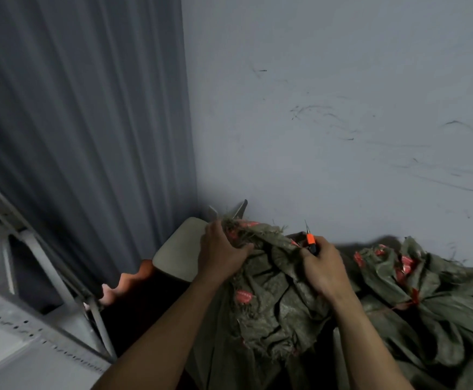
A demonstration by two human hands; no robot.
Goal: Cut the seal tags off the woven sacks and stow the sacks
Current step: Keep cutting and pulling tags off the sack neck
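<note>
Fingers: the left hand (222, 250) has its fingers clenched on the frayed top edge of a sack (269, 294); the right hand (324, 267) has its fingers wrapped round a cutter (310, 241) and also presses on a fold of the same sack.
Cutter: orange collar, thin point sticking up and away from the person, above the right knuckles, clear of the cloth.
Surroundings: a grey curtain (83, 130) hangs at left; a scuffed pale wall (342, 108) stands behind; a metal rack frame (61, 302) slants across the lower left; a pale chair seat (182, 249) sits just behind the left hand, partly hidden by it.
In the way: the bunched cloth hides most of the left fingers; the picture is blurred, so I cannot tell any tag from the red print.
Sack in hand: olive woven cloth with red printed patches, crumpled, held up between the two hands, its top edge running from left fingers to right.
Second sack: a second sack (415, 299) lies to the right, near the right wrist, bunched and bound with a red tie (414, 298).
Count: two sacks, one cutter, two hands.
</note>
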